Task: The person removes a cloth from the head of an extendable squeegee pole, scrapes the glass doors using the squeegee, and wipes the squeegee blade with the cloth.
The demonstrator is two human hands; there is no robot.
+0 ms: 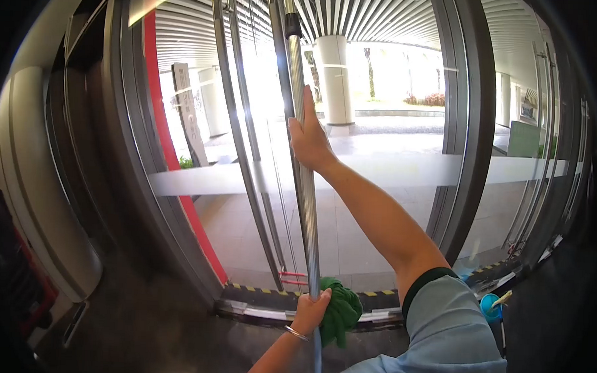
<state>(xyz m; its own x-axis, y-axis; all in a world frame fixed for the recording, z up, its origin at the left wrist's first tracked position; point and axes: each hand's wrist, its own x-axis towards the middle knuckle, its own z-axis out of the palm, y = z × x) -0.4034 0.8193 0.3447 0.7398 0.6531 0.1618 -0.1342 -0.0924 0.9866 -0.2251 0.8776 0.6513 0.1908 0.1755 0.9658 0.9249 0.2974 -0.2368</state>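
Note:
A long ribbed metal pole (308, 220) runs upright in front of the glass doors, its top past the upper edge of the view. My right hand (311, 139) is up high on the pole, its palm against it and the fingers partly hidden behind. Lower down, my left hand (312, 310), with a bangle at the wrist, is closed round the pole. A bunched green cloth (340, 313) hangs beside the pole at my left hand; whether the fingers also hold it cannot be made out.
Glass doors with long vertical metal handles (238, 118) stand ahead. Black-and-yellow tape (255, 293) lines the threshold. A blue container (489, 307) is at the lower right. A pale rounded column (42, 177) stands left. Outside are a pillar (335, 82) and paving.

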